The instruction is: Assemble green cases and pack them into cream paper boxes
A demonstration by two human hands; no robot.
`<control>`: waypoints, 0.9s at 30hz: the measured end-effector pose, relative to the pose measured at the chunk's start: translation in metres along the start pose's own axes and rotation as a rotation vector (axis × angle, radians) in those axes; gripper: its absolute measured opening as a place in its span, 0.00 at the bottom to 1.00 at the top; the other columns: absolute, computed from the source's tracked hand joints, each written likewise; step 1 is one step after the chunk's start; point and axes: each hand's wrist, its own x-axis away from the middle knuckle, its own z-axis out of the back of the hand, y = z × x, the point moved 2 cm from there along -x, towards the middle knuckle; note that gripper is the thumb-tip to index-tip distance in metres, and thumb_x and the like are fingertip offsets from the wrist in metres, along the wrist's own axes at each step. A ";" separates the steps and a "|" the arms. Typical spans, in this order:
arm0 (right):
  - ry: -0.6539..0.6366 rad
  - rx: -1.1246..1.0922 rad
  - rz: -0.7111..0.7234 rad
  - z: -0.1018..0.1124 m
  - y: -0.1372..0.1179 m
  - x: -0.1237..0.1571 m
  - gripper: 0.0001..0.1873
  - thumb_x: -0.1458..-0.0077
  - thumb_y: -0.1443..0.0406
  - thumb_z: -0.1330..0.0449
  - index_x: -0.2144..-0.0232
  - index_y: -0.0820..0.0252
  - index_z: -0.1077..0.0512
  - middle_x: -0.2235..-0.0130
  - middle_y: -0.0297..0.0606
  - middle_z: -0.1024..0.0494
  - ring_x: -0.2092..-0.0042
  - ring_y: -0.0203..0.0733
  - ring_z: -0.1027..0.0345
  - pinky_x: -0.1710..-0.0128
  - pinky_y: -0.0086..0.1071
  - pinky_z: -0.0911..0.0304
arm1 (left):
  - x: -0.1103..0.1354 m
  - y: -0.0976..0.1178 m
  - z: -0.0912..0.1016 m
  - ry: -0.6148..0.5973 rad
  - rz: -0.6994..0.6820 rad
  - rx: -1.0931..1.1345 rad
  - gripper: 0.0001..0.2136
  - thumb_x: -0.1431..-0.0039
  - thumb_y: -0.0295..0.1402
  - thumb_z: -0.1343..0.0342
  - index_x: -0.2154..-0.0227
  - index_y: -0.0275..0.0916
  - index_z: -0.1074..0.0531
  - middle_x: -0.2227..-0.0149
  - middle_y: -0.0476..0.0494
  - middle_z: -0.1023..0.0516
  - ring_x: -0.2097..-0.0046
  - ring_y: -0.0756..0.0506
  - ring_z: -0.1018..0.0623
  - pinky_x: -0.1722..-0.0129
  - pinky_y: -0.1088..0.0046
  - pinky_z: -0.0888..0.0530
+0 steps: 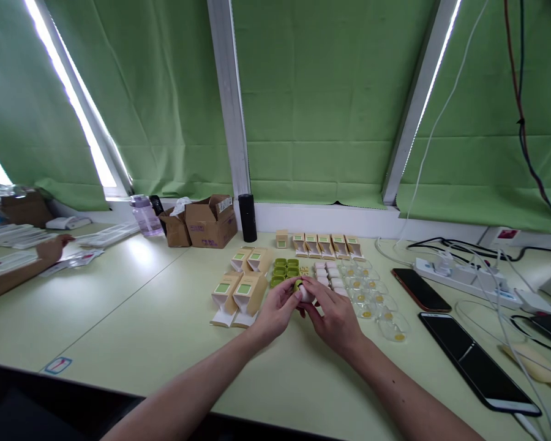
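My left hand [275, 309] and my right hand [333, 312] meet over the pale green table [142, 318], both pinched on one small white case with a green part [302, 289]. Just beyond them lie several green cases [285, 270] and several white pieces [329, 274]. Left of my hands stand open tan cartons with green labels [236, 296]. A row of the same cartons [324, 244] lines the back. Clear plastic shells with yellow dots [371, 297] lie to the right.
Two dark phones [475, 361] [420, 289], a white power strip [463, 278] and cables fill the right side. Brown boxes [209, 220], a black cylinder [247, 217] and a bottle [143, 215] stand at the back. Another person's arm [25, 263] rests at far left.
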 end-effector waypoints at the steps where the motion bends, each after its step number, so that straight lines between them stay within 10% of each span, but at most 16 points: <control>1: 0.000 0.008 0.006 0.000 0.000 0.000 0.23 0.31 0.68 0.43 0.37 0.54 0.28 0.38 0.49 0.21 0.39 0.53 0.23 0.44 0.48 0.22 | 0.000 -0.001 0.000 0.014 -0.002 0.004 0.27 0.38 0.51 0.34 0.44 0.38 0.24 0.57 0.39 0.18 0.65 0.46 0.21 0.65 0.69 0.21; 27: 0.132 0.140 0.203 0.002 -0.008 -0.008 0.29 0.30 0.71 0.43 0.30 0.59 0.38 0.41 0.53 0.19 0.43 0.52 0.20 0.50 0.42 0.19 | 0.007 -0.002 -0.002 0.077 -0.078 -0.175 0.26 0.30 0.50 0.44 0.38 0.40 0.32 0.53 0.40 0.21 0.61 0.46 0.23 0.61 0.70 0.23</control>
